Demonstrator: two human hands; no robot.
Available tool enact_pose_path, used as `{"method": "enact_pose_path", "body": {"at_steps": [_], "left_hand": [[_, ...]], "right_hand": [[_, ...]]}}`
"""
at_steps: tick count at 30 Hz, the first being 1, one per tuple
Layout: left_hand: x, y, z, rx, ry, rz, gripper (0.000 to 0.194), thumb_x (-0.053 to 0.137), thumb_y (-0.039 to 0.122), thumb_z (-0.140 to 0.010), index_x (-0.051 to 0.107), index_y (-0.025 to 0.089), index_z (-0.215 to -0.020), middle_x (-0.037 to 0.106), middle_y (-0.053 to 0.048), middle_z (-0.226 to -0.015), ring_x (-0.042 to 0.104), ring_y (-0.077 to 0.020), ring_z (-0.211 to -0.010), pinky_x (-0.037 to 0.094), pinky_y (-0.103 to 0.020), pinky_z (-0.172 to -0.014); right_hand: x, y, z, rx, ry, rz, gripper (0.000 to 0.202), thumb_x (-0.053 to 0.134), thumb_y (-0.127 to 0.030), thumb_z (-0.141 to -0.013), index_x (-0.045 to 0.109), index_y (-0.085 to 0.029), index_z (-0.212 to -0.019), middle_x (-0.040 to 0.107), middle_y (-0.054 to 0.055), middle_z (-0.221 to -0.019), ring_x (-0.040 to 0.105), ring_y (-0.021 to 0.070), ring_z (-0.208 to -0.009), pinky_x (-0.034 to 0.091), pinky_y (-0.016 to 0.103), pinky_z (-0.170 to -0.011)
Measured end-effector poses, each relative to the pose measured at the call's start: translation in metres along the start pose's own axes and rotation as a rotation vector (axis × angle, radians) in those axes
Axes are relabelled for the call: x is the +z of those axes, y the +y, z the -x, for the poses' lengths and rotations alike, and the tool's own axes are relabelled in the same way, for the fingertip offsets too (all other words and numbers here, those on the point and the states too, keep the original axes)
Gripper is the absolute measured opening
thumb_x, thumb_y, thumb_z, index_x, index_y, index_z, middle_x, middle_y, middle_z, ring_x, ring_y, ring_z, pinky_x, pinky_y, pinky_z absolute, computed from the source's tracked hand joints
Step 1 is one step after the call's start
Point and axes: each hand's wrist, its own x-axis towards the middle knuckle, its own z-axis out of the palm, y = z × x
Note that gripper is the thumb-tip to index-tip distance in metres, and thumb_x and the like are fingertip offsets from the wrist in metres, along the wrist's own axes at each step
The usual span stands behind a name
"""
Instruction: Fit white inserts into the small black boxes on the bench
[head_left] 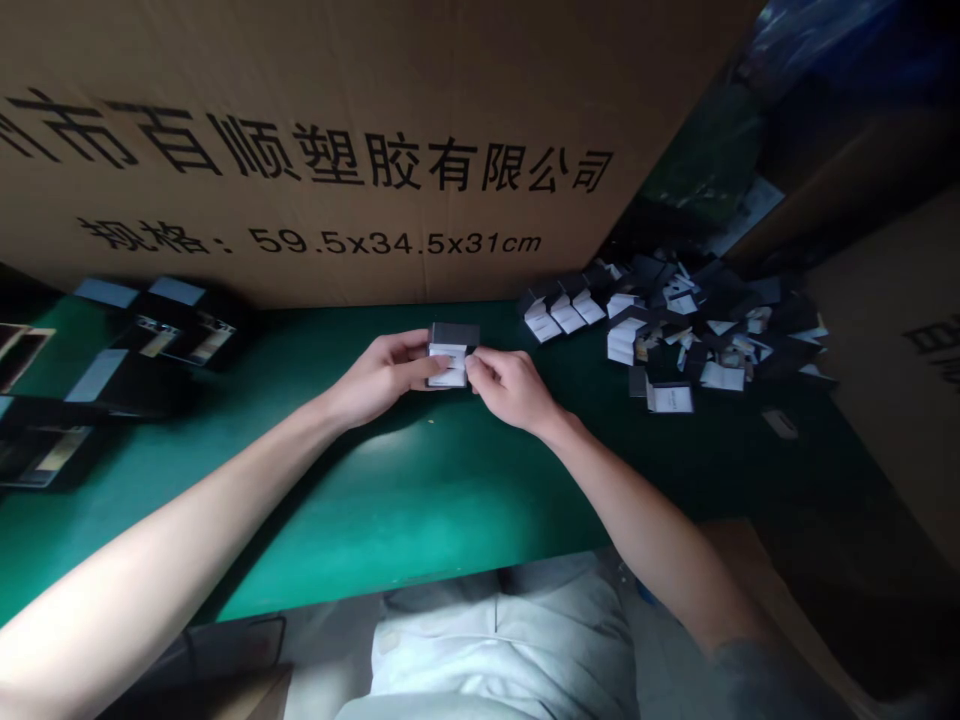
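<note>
A small dark box [454, 336] with a white inside is held in the middle of the view, above the green table [420, 500]. My left hand [384, 375] grips its left side, with the thumb on the white part and the other fingers behind. My right hand [510, 385] has its fingers closed at the box's right edge, the thumb and index finger pinched there. The box's lid stands open. Whatever lies under the fingers is hidden.
At the right back lies a pile of small dark and white boxes [720, 320], with several set in a row [570, 312]. Larger black boxes [127, 385] stand at the left. A big printed carton [337, 80] stands behind the table.
</note>
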Motion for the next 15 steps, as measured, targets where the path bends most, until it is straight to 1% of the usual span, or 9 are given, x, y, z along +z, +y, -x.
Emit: {"method": "enact_pose_path", "body": {"at_steps": [4, 9, 12, 15], "left_hand": [[0.0045, 0.0048, 0.0008, -0.018, 0.002, 0.006, 0.046, 0.093, 0.037, -0.079, 0.084, 0.019, -0.120, 0.083, -0.010, -0.111, 0.077, -0.0246, -0.097, 0.062, -0.032, -0.086], [0.0041, 0.0038, 0.0003, -0.009, 0.018, -0.038, 0.052, 0.096, 0.039, -0.075, 0.083, 0.019, -0.121, 0.083, -0.010, -0.111, 0.077, -0.0246, -0.095, 0.062, -0.032, -0.084], [0.0024, 0.0016, 0.0001, -0.012, 0.043, -0.064, 0.053, 0.095, 0.042, -0.076, 0.083, 0.018, -0.122, 0.082, -0.010, -0.112, 0.077, -0.0260, -0.097, 0.063, -0.032, -0.084], [0.0018, 0.0008, 0.0002, -0.024, 0.046, -0.055, 0.052, 0.094, 0.043, -0.078, 0.082, 0.020, -0.123, 0.083, -0.010, -0.113, 0.077, -0.0273, -0.101, 0.063, -0.033, -0.087]], "right_hand": [[-0.0003, -0.0004, 0.0001, -0.010, 0.009, -0.003, 0.040, 0.045, -0.041, -0.107, 0.047, -0.023, -0.071, 0.061, 0.000, -0.066, 0.052, 0.0121, -0.058, 0.035, 0.027, -0.061], [0.0009, -0.0021, 0.0012, -0.047, 0.051, 0.010, 0.040, 0.046, -0.040, -0.106, 0.044, -0.024, -0.070, 0.055, -0.003, -0.062, 0.048, 0.0102, -0.055, 0.032, 0.027, -0.060], [0.0027, -0.0031, 0.0025, -0.085, 0.120, 0.035, 0.042, 0.047, -0.040, -0.106, 0.039, -0.024, -0.068, 0.050, -0.004, -0.058, 0.046, 0.0097, -0.054, 0.032, 0.026, -0.058], [0.0018, -0.0038, 0.0037, -0.132, 0.212, 0.052, 0.043, 0.048, -0.039, -0.106, 0.039, -0.024, -0.067, 0.050, -0.004, -0.057, 0.046, 0.0098, -0.053, 0.033, 0.025, -0.058]]}}
